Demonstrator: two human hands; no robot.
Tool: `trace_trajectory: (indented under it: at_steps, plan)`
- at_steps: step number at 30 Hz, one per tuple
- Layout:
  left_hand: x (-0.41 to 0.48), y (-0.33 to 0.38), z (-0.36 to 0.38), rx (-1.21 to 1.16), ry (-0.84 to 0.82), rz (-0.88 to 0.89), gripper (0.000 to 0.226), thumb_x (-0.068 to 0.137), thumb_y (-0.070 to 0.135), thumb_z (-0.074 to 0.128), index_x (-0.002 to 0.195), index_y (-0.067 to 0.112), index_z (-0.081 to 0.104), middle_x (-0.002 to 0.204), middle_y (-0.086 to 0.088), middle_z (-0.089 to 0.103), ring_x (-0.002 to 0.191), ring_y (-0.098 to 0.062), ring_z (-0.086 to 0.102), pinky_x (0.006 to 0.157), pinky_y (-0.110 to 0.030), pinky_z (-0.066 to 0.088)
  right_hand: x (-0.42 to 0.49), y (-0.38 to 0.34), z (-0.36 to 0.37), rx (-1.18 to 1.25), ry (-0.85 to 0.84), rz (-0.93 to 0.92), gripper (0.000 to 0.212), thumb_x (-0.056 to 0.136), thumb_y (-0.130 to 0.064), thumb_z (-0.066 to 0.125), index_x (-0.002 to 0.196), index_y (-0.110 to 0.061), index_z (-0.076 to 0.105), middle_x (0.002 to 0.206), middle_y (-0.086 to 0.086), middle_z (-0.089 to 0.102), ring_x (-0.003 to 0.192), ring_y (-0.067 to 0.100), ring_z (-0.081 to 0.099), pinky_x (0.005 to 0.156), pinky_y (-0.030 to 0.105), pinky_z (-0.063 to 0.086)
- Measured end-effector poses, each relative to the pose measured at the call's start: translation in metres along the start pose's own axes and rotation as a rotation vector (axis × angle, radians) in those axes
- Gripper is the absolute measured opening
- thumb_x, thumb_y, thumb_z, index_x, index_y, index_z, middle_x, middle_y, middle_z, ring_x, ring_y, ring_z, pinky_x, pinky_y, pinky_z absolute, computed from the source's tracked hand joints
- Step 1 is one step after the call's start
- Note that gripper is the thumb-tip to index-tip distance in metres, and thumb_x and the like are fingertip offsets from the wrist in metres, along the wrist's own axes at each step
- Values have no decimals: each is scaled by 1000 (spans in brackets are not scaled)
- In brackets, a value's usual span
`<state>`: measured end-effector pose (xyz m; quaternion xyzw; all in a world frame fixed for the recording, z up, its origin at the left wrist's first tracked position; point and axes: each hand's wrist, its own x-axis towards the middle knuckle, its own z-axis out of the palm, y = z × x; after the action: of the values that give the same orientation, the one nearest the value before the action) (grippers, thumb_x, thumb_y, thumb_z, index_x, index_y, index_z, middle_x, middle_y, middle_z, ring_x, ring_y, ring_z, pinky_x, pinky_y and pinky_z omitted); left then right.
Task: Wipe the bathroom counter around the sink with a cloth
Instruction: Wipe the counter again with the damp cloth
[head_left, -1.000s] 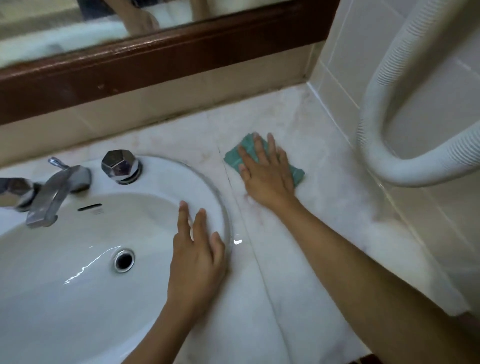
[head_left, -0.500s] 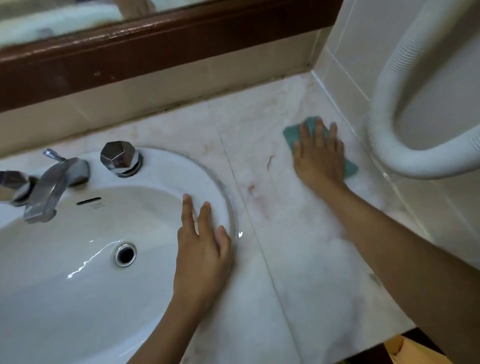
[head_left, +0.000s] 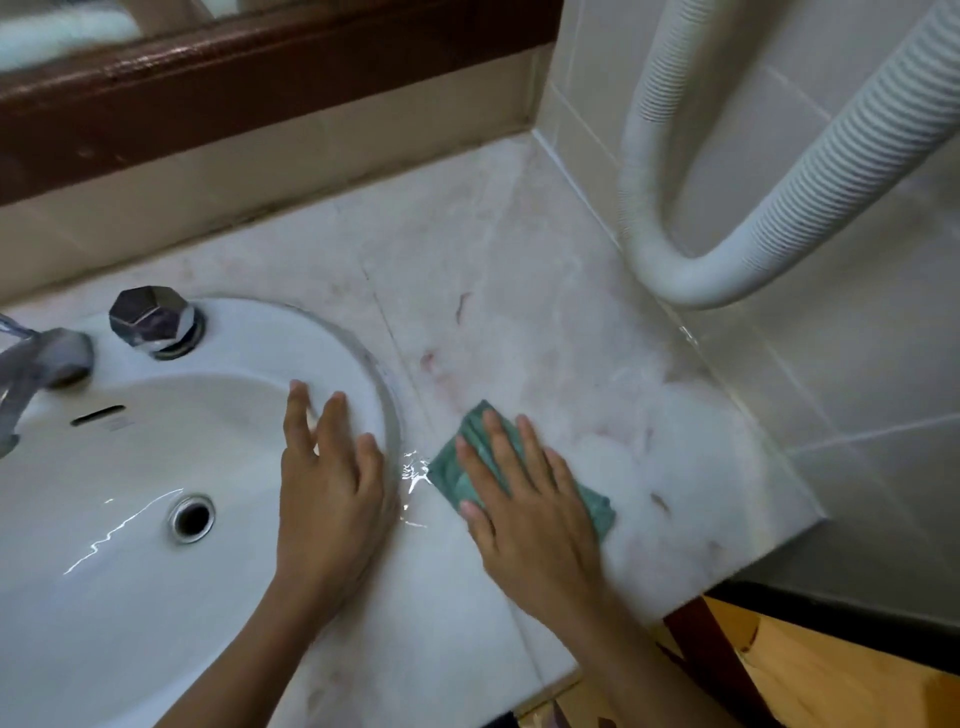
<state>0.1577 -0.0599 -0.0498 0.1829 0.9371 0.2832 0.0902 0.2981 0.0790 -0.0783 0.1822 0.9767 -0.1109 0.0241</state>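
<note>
Bathroom corner, seen from above: a pale marble counter (head_left: 519, 312) runs from the dark wooden mirror frame (head_left: 260, 88) at the top of the frame to its front edge at lower right, and meets a tiled wall (head_left: 831, 389) on the right, where a white ribbed hose (head_left: 727, 249) loops down. The white sink (head_left: 332, 332) fills the lower left, with a chrome knob (head_left: 153, 319) and a tap (head_left: 41, 364) at its back rim and the drain (head_left: 192, 517) in the bowl.

Your right hand (head_left: 535, 514) lies flat on the green cloth (head_left: 452, 467), fingers straight and spread, pressing it to the counter rather than grasping it. The cloth sits at lower centre, just beside the sink rim and next to a small glint of water (head_left: 413, 467). Your left hand (head_left: 327, 493) rests palm down on the right side of the sink rim, fingers extended over the bowl's edge, holding nothing.

Progress, as a judgement: you are mid-task. The patch to the right of the cloth shows a whitish, damp-looking sheen, which suggests it has been wiped. Reddish marks (head_left: 428, 358) remain in the centre of the frame, above the cloth. The strip along the back wall looks dull and may need a pass. The water by the rim is not yet taken up. The counter left of the sink is out of view, so you cannot judge it from here.
</note>
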Motion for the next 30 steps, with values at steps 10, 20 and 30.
trace_trajectory:
  at_steps: [10,20,30]
  plan:
    - [-3,8,4,-3,-3,-42,50,99,33,36,147,18,31,162,5,-3,139,-30,30,106,-42,35,143,100,-31,-13,57,487,58,99,-42,21,153,-21,15,161,10,12,145,37,11,115,51,14]
    - [-1,-2,4,-7,34,0,46,99,35,39,144,23,34,160,15,2,135,-33,39,105,-50,38,36,-43,5,88,14,34,57,100,-43,26,153,-25,18,162,5,5,148,30,3,116,45,16]
    - [-3,2,3,-31,34,-4,45,99,33,38,143,23,35,161,10,1,132,-28,38,104,-41,36,86,82,-16,-8,89,457,56,99,-44,18,152,-26,17,161,7,11,147,35,6,113,48,20]
